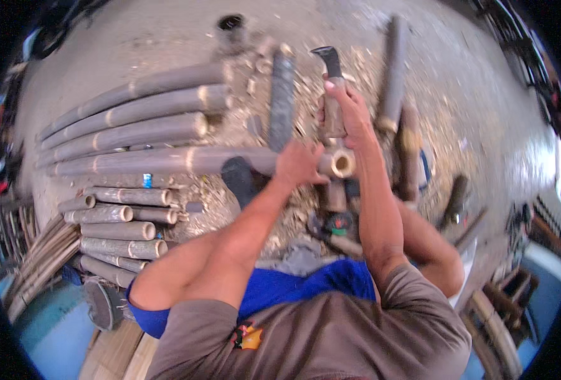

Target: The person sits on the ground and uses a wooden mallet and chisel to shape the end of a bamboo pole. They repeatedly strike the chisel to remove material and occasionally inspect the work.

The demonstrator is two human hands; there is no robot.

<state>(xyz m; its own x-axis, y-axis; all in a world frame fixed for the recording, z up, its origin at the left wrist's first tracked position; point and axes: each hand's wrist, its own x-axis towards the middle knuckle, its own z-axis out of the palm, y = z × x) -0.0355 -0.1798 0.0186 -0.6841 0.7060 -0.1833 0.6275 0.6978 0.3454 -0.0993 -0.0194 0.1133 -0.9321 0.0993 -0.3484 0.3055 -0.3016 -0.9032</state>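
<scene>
Right hand [347,107] fingers clamp the knife [331,95]; left hand [299,163] fingers grip the bamboo pole [166,161] near its cut end [342,163]. Judged step: trimming that end. Further poles lie stacked [128,117] beyond this pole.

Cut bamboo poles [128,130] lie left of held bamboo pole [185,160].

Four long bamboo poles [128,120], one knife [332,88].

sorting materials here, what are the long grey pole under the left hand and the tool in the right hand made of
Long grey pole: likely bamboo, raw and weathered, shown by pale node rings and a hollow cut end. Dark-handled tool in the right hand: wooden-looking body, black handle tip; blade material unclear.
</scene>
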